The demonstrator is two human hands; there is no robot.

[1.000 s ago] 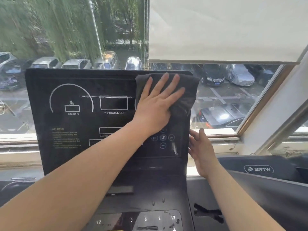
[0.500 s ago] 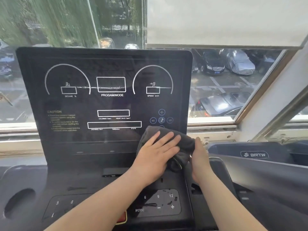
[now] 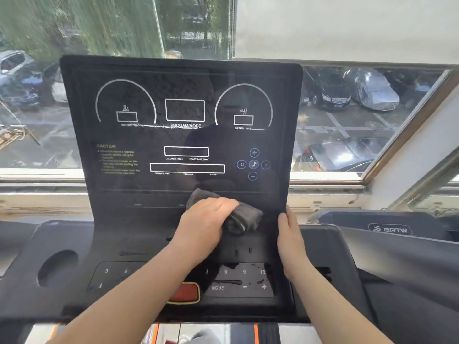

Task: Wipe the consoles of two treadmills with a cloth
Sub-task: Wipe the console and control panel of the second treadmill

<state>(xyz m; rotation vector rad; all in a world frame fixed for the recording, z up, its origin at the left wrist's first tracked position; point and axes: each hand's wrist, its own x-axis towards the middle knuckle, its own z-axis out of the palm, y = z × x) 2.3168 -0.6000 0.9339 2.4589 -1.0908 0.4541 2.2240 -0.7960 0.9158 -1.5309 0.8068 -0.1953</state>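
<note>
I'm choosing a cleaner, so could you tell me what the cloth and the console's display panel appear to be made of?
The cloth looks like soft dark grey microfibre or terry: fuzzy nap, bunching in folds under the left hand. The display panel looks like glossy black plastic or glass, since it mirrors faint reflections; which one is unclear. Its border looks matte.

My left hand (image 3: 207,218) covers most of the cloth (image 3: 244,218). The caution text (image 3: 118,160) on the console (image 3: 178,95) is too blurred for me to read. The neighbouring treadmill (image 3: 397,232) runs off the right edge.
</note>
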